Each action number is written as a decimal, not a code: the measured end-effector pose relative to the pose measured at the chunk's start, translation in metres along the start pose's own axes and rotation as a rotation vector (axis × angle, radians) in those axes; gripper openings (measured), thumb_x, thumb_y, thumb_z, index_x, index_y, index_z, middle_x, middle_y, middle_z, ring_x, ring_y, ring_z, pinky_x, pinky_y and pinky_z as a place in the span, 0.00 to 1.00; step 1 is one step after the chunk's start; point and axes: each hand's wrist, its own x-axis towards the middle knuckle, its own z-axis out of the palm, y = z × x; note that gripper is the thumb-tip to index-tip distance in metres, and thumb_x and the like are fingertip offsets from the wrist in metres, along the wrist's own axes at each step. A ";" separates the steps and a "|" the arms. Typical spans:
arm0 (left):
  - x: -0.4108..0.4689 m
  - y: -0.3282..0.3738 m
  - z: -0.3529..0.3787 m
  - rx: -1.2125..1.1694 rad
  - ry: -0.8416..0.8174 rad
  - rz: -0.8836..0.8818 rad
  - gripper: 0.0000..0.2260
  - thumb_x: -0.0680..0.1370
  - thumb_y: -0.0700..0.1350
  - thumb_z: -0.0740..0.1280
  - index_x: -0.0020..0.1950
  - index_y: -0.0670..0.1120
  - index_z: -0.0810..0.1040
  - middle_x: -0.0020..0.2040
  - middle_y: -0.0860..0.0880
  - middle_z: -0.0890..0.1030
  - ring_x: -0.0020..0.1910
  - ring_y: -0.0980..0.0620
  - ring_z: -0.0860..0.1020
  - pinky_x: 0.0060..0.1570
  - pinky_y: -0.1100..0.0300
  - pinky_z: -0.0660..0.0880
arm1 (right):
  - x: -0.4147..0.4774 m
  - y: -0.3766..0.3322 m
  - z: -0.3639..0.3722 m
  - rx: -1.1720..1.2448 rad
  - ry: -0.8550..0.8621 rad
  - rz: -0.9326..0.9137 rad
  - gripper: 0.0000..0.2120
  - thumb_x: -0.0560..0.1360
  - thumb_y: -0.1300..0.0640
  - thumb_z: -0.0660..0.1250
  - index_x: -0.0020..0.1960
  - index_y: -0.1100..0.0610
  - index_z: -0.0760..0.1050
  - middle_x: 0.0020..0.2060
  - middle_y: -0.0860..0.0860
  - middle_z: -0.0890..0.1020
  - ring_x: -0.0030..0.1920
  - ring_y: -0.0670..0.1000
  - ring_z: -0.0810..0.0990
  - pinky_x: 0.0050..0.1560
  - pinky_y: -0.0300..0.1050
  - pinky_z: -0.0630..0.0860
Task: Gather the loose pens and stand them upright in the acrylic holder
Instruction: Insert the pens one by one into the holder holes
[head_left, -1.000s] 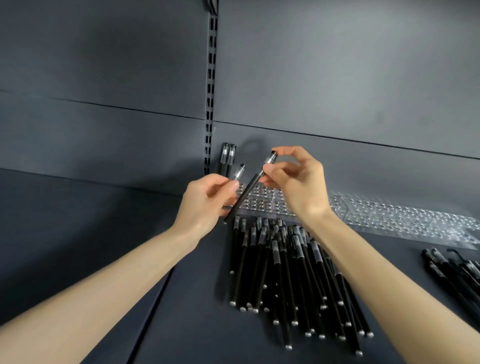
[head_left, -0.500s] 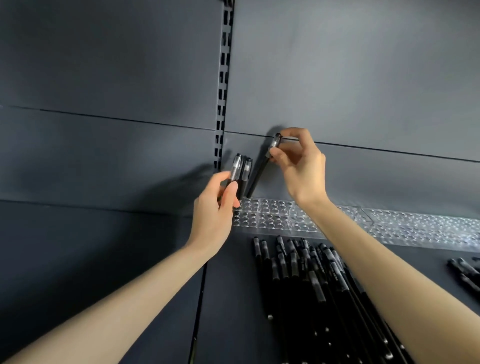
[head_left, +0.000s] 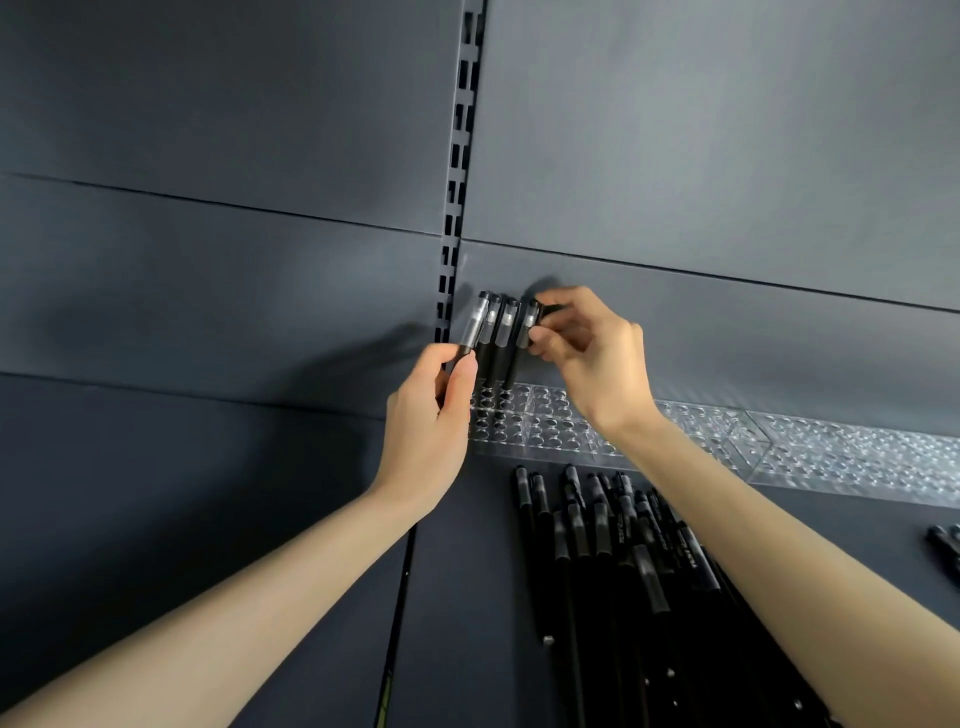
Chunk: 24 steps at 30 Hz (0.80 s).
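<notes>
Head view: a dark grey shelf (head_left: 270, 499) runs up to a dark grey back panel (head_left: 675, 156) with a slotted metal upright (head_left: 457, 208) set into it. Along the shelf's back edge lies a long clear acrylic holder (head_left: 550, 434) pierced with rows of round holes. A second clear section (head_left: 857, 454) continues it toward the shelf's right edge.

The left hand (head_left: 431, 421) is curled round the barrel of a black pen with a clear cap (head_left: 471, 327), thumb on the near side. It holds the pen cap-up and slightly tilted at the holder's left end, just in front of the upright. Whether its tip sits in a hole is hidden by the hand.

The right hand (head_left: 592, 364) pinches the cap end of another black clear-capped pen (head_left: 525, 332) between thumb and fingertips. That pen's lower end meets the holder's back rows.

Between these two pens, two more black pens (head_left: 501, 343) stand upright in the back left corner of the holder, close together.

In front of the holder, near the shelf's front edge, lies a loose heap of black pens (head_left: 613, 571), roughly parallel, partly under the right forearm. A few more black pens (head_left: 945, 545) lie at the shelf's right edge.
</notes>
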 end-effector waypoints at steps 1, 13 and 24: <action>-0.001 0.000 0.000 0.006 -0.002 -0.005 0.08 0.82 0.48 0.59 0.49 0.47 0.75 0.30 0.47 0.70 0.28 0.54 0.66 0.27 0.59 0.64 | 0.000 0.000 0.000 -0.013 -0.003 0.000 0.11 0.75 0.66 0.67 0.56 0.56 0.76 0.36 0.49 0.81 0.39 0.49 0.83 0.50 0.49 0.80; -0.012 0.007 0.012 -0.152 -0.188 -0.110 0.09 0.81 0.43 0.59 0.48 0.44 0.78 0.31 0.53 0.72 0.25 0.58 0.64 0.27 0.66 0.61 | -0.014 -0.018 -0.019 0.263 -0.094 0.099 0.07 0.74 0.59 0.70 0.51 0.51 0.76 0.37 0.50 0.82 0.43 0.49 0.81 0.49 0.40 0.77; -0.011 0.004 0.011 0.211 -0.041 0.128 0.06 0.78 0.45 0.66 0.50 0.45 0.79 0.48 0.53 0.78 0.48 0.57 0.76 0.49 0.65 0.72 | -0.006 -0.021 -0.038 0.313 0.071 0.048 0.15 0.70 0.65 0.73 0.49 0.49 0.74 0.32 0.47 0.82 0.38 0.52 0.82 0.50 0.50 0.79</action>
